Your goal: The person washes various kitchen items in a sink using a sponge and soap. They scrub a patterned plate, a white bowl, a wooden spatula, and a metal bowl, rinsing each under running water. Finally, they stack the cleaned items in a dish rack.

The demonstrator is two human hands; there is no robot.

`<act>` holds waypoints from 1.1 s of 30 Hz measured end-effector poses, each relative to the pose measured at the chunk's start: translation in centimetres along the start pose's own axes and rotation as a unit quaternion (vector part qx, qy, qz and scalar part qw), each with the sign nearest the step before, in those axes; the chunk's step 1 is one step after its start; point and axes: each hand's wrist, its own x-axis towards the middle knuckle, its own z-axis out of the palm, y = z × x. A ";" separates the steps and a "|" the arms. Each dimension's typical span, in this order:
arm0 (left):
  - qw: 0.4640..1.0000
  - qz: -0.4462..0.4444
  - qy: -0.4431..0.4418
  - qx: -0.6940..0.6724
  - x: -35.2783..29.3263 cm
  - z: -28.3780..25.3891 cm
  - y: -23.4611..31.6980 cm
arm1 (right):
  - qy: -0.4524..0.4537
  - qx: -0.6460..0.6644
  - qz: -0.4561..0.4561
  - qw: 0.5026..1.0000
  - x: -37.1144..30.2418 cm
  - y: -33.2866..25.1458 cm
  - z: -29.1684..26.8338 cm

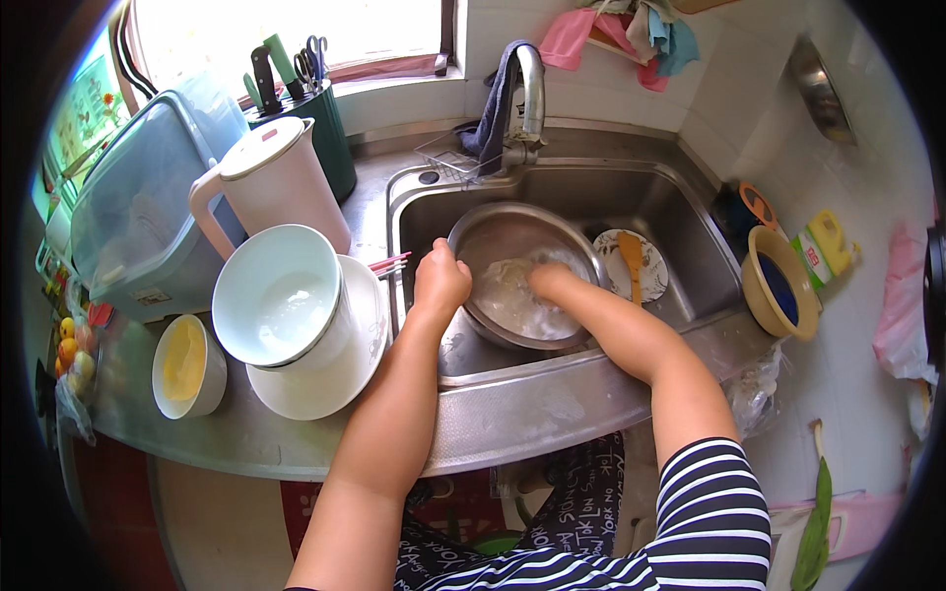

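Observation:
My left hand [442, 278] is closed on the left rim of a round steel basin [505, 225], which sits tilted in the metal sink [678, 219]. Inside the basin, my right hand [554, 282] reaches into cloudy, moving water; its fingers are under the surface and hidden. Something pale shows blurred in the water beside it. To the right of the basin, a patterned plate [652, 258] lies in the sink with a wooden spatula [631, 258] across it. Behind the basin rises the faucet [532, 94], with a dark cloth [490, 116] draped over it.
Left of the sink stand stacked white bowls [281, 295] on a plate [340, 379], a pink kettle [281, 182], a small bowl with yellow contents [185, 364], a knife block [330, 138] and a clear plastic bin [148, 197]. A beige basin [803, 295] stands at the right.

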 end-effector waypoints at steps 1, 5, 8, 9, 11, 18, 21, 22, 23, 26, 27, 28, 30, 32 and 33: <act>1.000 0.005 0.000 -0.015 0.2 0.2 0.3 | -0.151 0.021 0.001 0.988 0.6 0.8 0.6; 0.999 -0.014 0.026 -0.015 0.1 -0.7 -1.1 | -0.327 0.283 -0.129 0.893 -5.1 -3.7 -4.8; 0.999 -0.016 0.025 -0.027 0.0 -1.1 0.0 | -0.294 0.387 -0.284 0.826 -7.8 -5.3 -7.7; 0.999 -0.022 0.025 -0.040 0.2 -1.0 0.0 | -0.219 0.471 -0.321 0.792 -7.0 -5.6 -7.0; 0.997 -0.039 0.028 -0.062 0.6 -1.0 -0.4 | -0.021 0.612 -0.381 0.693 -5.0 -7.0 -5.6; 0.997 0.042 0.015 -0.067 0.4 -0.6 -0.7 | 0.547 0.015 -0.137 0.825 -1.2 -4.5 -5.5; 0.995 0.028 0.027 -0.095 0.2 -0.6 -0.3 | 0.454 -0.178 -0.007 0.873 -1.9 -0.9 -4.4; 0.993 0.028 0.038 -0.107 0.1 -0.7 -0.1 | 0.388 -0.185 0.028 0.902 -2.1 0.0 -3.8; 0.993 0.020 0.039 -0.109 0.0 -0.6 0.0 | 0.320 -0.188 0.061 0.927 -2.5 0.4 -3.2; 0.993 0.024 0.065 -0.096 0.1 -0.6 0.3 | 0.112 -0.118 0.128 0.978 -3.4 -0.2 -1.7; 0.993 0.029 0.070 -0.096 0.0 -0.6 0.4 | 0.042 -0.080 0.144 0.985 -3.8 -0.5 -1.6; 0.992 0.033 0.075 -0.095 0.0 -0.8 0.4 | -0.054 -0.018 0.070 0.996 -4.0 -0.5 -1.8; 0.991 0.035 0.084 -0.099 0.0 -1.0 0.4 | -0.223 0.134 -0.019 0.965 -6.5 -2.5 -4.2; 0.990 0.035 0.084 -0.111 0.0 -0.9 0.6 | -0.311 0.372 -0.033 0.874 -6.9 -4.1 -3.7; 0.989 0.040 0.087 -0.114 -0.1 -1.0 0.8 | -0.325 0.482 -0.078 0.810 -7.3 -5.1 -4.2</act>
